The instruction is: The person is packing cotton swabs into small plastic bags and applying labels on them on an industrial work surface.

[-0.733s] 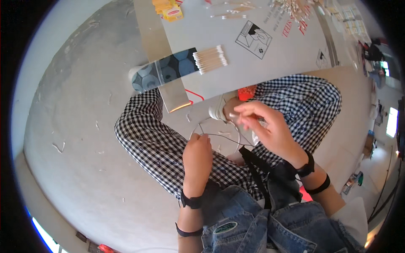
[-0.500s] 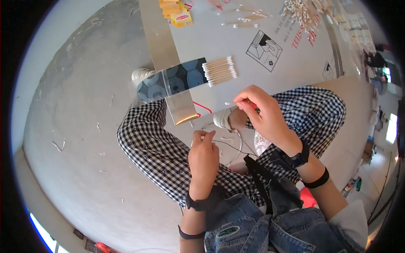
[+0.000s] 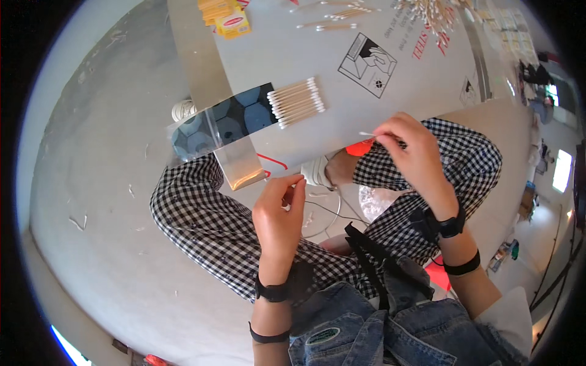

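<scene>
My right hand is closed in a pinch on a cotton swab, whose white tip points left past the fingertips. Lower and to the left, my left hand has its thumb and forefinger pressed together. Whatever they pinch, if anything, is too small to make out. Beyond both hands, a neat row of cotton swabs lies side by side on the grey-white tabletop. Touching its left end is a clear plastic sleeve with a dark blue-grey pattern, which reaches over the table's left edge.
Loose swabs and a larger heap of swabs lie on the far side. Yellow packets are stacked at the far left. My checked trouser legs flank the table's near corner. A cable runs across the floor below.
My right hand has moved right, and more of the swab shows in its pinch. My left hand has risen slightly toward the table corner. The whole view has shifted a little.
</scene>
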{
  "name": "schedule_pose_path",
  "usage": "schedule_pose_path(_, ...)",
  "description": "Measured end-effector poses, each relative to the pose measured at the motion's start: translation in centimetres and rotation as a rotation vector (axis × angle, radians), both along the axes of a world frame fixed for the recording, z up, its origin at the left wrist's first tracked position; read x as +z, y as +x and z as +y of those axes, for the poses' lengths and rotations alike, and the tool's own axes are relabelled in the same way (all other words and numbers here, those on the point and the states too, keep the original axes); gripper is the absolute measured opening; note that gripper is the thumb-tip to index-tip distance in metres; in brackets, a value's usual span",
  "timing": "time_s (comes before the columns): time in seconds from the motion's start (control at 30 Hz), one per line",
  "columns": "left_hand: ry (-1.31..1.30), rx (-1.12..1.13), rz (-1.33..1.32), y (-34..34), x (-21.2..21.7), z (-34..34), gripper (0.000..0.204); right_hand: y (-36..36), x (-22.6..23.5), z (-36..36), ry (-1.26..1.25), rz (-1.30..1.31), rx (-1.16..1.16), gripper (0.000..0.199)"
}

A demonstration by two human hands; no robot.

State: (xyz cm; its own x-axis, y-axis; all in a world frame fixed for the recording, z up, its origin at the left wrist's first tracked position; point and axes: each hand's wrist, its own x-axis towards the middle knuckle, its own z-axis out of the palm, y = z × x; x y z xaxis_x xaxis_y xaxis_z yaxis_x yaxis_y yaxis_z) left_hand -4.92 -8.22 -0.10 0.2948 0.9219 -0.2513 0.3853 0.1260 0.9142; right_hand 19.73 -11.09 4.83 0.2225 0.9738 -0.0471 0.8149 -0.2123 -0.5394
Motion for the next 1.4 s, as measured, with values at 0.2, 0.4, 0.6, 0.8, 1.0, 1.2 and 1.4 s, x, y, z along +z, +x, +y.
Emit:
schedule_pose_path(0.2,-0.044,-0.032,0.062,0.3,-0.5,0.2,0.009,5.4,-1.0,-4.2,-0.230,-0.092,-0.050,0.006)
schedule_pose_path(0.4,-0.006,-0.056,0.050,1.2,0.1,0.4,0.009,5.4,-4.3,-6.5,-0.251,-0.410,-0.156,0.012)
schedule_pose_path(0.6,0.008,-0.061,0.101,0.6,-0.2,0.1,0.014,3.5,-0.8,-1.7,-0.239,0.074,-0.173,0.013)
schedule_pose_path(0.8,0.050,-0.050,0.072,0.2,0.7,-0.1,0.018,4.9,-2.5,9.6,0.249,-0.074,-0.004,0.012)
schedule_pose_path(1.0,0.059,-0.006,0.060,-1.0,0.2,0.1,0.018,6.6,-4.1,14.5,0.226,-0.314,0.138,0.009)
schedule_pose_path(1.2,0.046,0.034,0.011,-0.7,0.8,0.6,0.018,4.0,-4.1,14.5,0.280,-0.237,0.258,0.009)
schedule_pose_path(1.4,0.107,0.033,-0.002,-0.6,0.8,0.7,0.019,-0.8,-4.6,14.4,0.272,-0.108,0.485,0.012)
